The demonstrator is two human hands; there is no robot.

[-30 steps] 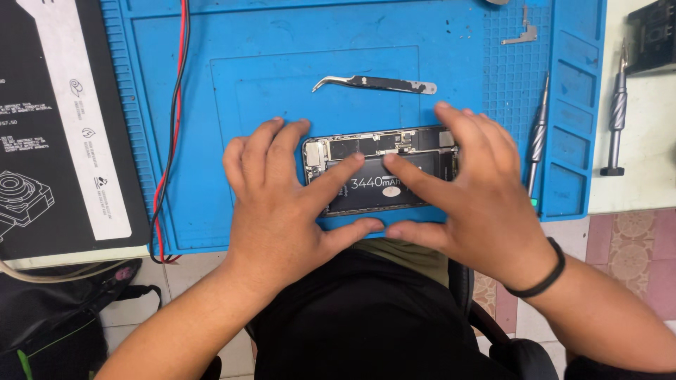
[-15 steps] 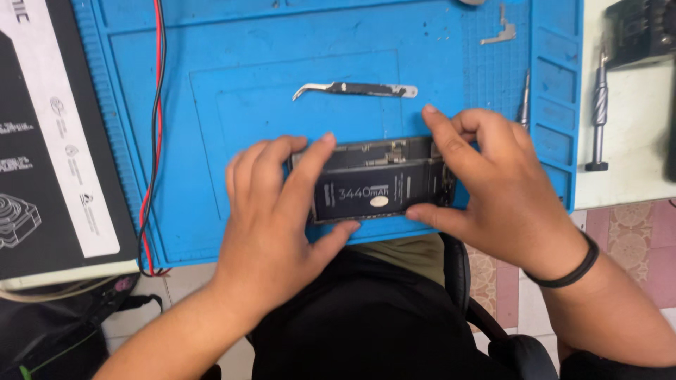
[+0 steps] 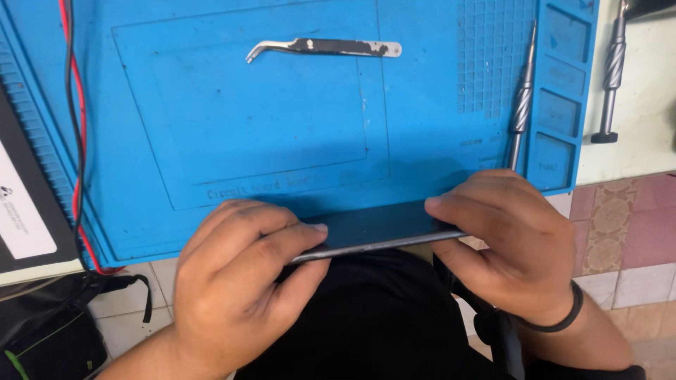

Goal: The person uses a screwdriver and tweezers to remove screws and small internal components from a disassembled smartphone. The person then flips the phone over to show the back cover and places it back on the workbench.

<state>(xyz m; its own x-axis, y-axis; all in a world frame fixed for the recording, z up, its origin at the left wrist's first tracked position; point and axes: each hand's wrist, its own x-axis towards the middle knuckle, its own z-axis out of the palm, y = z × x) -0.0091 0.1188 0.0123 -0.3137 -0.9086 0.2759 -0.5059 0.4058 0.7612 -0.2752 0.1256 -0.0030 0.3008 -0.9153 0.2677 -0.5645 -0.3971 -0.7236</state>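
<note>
Both of my hands hold a dark smartphone (image 3: 377,229) at the near edge of the blue work mat (image 3: 282,141). The phone is tipped up so I see its thin edge and dark back; its opened inside is hidden. My left hand (image 3: 236,281) grips the phone's left end with fingers over the top and thumb below. My right hand (image 3: 503,243), with a black band on its wrist, grips the right end the same way.
Bent metal tweezers (image 3: 324,48) lie at the mat's far middle. A screwdriver (image 3: 522,105) rests along the mat's right side, another (image 3: 611,70) stands on the pale table. Red and black wires (image 3: 74,127) run down the left. Tiled floor shows at the right.
The phone lay flat with its open inside and battery facing up; now it is lifted and tipped on edge at the mat's near edge. Both hands came nearer to me.
</note>
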